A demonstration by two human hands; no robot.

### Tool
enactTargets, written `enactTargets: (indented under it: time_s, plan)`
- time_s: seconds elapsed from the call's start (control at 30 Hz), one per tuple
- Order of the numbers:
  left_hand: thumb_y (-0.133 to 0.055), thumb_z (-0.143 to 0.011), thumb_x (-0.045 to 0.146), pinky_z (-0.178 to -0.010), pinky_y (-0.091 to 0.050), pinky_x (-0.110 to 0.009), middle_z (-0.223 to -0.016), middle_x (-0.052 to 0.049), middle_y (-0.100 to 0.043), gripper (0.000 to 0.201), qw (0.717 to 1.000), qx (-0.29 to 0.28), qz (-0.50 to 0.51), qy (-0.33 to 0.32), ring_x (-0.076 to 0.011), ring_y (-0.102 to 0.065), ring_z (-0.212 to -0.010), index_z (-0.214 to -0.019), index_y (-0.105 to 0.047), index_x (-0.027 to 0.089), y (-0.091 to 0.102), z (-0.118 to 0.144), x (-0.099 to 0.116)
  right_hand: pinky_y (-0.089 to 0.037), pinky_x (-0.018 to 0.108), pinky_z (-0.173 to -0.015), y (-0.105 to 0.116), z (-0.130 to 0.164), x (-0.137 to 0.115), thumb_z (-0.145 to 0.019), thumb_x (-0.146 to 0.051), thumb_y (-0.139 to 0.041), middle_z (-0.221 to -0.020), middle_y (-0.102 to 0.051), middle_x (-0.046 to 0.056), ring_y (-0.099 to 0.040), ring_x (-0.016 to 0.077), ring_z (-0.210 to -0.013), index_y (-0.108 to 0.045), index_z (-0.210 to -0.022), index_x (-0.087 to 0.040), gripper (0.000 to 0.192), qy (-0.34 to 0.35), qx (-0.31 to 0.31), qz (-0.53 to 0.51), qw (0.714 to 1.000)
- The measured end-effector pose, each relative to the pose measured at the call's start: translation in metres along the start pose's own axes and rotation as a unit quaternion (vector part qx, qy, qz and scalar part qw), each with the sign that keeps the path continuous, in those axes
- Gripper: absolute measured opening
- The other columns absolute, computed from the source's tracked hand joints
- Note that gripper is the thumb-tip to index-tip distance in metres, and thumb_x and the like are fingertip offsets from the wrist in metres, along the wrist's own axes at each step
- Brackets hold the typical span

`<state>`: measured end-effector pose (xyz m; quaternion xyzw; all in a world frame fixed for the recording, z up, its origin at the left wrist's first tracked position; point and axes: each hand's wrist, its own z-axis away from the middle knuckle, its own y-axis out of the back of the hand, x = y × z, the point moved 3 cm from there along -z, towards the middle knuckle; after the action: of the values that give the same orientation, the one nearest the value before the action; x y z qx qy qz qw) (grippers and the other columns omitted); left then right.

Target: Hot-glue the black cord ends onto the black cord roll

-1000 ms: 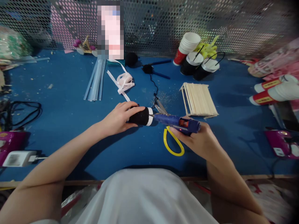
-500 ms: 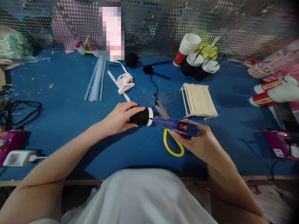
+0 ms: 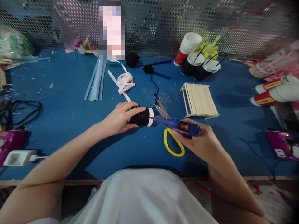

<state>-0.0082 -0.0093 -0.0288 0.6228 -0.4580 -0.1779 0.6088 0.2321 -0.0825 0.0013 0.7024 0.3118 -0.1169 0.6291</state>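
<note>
My left hand [image 3: 119,118] grips a black-wrapped paper cup [image 3: 142,117] lying on its side on the blue table [image 3: 70,124], its white rim facing right. My right hand [image 3: 198,141] holds a blue glue gun [image 3: 178,125] with its nozzle touching the cup's rim. Scissors with yellow handles [image 3: 171,143] lie under the gun, their blades pointing up past the cup.
A panel of wooden sticks [image 3: 199,100] lies to the right. Black-wrapped cups [image 3: 201,67] and a stack of paper cups [image 3: 188,46] stand at the back by a mesh wall. Glue sticks [image 3: 95,79] and a pink ribbon [image 3: 123,81] lie behind. Purple devices [image 3: 281,143] sit at both edges.
The glue gun has tilted slightly and its nozzle stays on the cup's rim. Both hands have barely moved.
</note>
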Motion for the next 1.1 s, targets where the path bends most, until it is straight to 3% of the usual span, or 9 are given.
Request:
enactTargets:
  time_s: [0.13,0.33,0.57,0.87,1.1]
  plan:
    - [-0.065,-0.078,0.027,-0.091,-0.039,-0.042,-0.124,-0.015,-0.049,0.057,1.0,-0.001,-0.008,-0.004,-0.0286,-0.048,-0.113,-0.128,-0.041,0.019,0.0,0.0,0.001,-0.043,0.026,-0.052,0.0,-0.001,0.004,-0.077,-0.029,-0.061,-0.066,-0.058,-0.001,-0.053,0.0131,-0.052,-0.053,-0.079,-0.022,0.011,-0.004,0.006,0.003,1.0]
    - [-0.062,-0.079,0.025,-0.091,-0.039,-0.043,-0.124,-0.015,-0.048,0.052,1.0,-0.004,-0.017,-0.007,-0.0287,-0.047,-0.113,-0.127,-0.042,0.02,-0.001,0.0,0.003,-0.043,0.025,-0.046,-0.001,0.003,0.007,-0.076,-0.033,-0.061,-0.058,-0.055,-0.003,-0.05,0.0124,-0.048,-0.055,-0.075,-0.022,0.012,-0.045,-0.044,-0.022,0.998]
    - [-0.058,-0.081,0.022,-0.092,-0.038,-0.044,-0.124,-0.015,-0.047,0.048,0.999,-0.014,-0.03,-0.015,-0.0292,-0.046,-0.114,-0.126,-0.043,0.019,-0.001,0.0,0.006,-0.046,0.028,-0.047,-0.003,-0.004,0.015,-0.075,-0.035,-0.062,-0.065,-0.063,0.001,-0.06,0.018,-0.057,-0.056,-0.073,-0.023,0.014,-0.058,0.012,0.0,0.998]
    - [-0.061,-0.079,0.024,-0.092,-0.038,-0.043,-0.124,-0.015,-0.047,0.051,0.999,-0.025,-0.022,-0.029,-0.0286,-0.045,-0.113,-0.126,-0.043,0.018,0.003,0.001,0.006,-0.046,0.027,-0.049,0.001,-0.001,0.009,-0.075,-0.034,-0.062,-0.064,-0.062,-0.001,-0.058,0.0155,-0.055,-0.056,-0.074,-0.022,0.014,-0.066,-0.039,-0.033,0.997]
    - [-0.058,-0.081,0.024,-0.091,-0.038,-0.044,-0.125,-0.014,-0.048,0.044,0.999,-0.026,-0.027,-0.035,-0.0292,-0.045,-0.113,-0.124,-0.046,0.02,0.002,0.001,0.007,-0.047,0.028,-0.05,-0.001,-0.01,0.012,-0.075,-0.035,-0.063,-0.065,-0.064,0.001,-0.059,0.0175,-0.057,-0.058,-0.073,-0.022,0.014,-0.061,-0.002,-0.003,0.998]
